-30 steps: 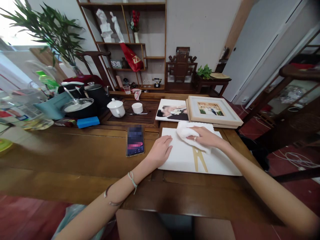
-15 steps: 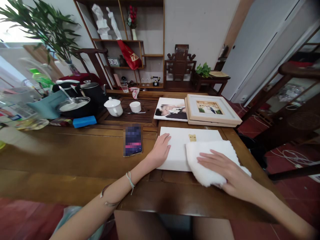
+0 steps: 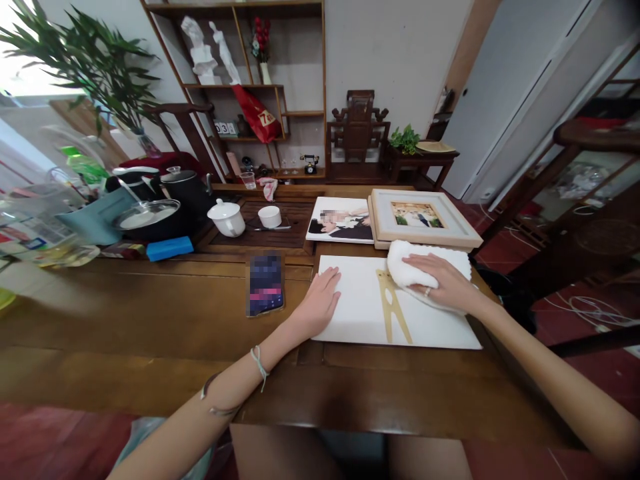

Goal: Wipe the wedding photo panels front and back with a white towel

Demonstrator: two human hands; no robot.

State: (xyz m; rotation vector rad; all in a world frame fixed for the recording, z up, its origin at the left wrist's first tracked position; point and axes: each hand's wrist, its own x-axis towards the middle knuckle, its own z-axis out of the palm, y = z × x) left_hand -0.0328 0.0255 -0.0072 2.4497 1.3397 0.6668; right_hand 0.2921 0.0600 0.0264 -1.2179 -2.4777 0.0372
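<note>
A flat white panel point(image 3: 350, 313), like the back of a picture frame, lies on the wooden table. An A-shaped gold stand point(image 3: 391, 310) is on its surface. My left hand point(image 3: 320, 300) rests flat on the panel's left edge, fingers stretched out and holding nothing. At the panel's upper right, my right hand point(image 3: 443, 277) grips a fluffy white cloth point(image 3: 405, 260) and presses it down. The cloth covers the panel's upper right corner. Just beyond it lie framed pictures point(image 3: 425, 237), stacked, and a photo panel point(image 3: 345, 230).
A phone point(image 3: 265, 283) lies left of my left hand. Farther back are a lidded white cup point(image 3: 227, 218), a small white bowl point(image 3: 270, 216), a blue block point(image 3: 170, 249) and a black pan point(image 3: 147, 220). The table's right edge point(image 3: 530, 373) is near my right forearm.
My right hand has moved the cloth away from me, from the panel's near right side to its far right corner, uncovering the gold stand. My left hand has stayed in place.
</note>
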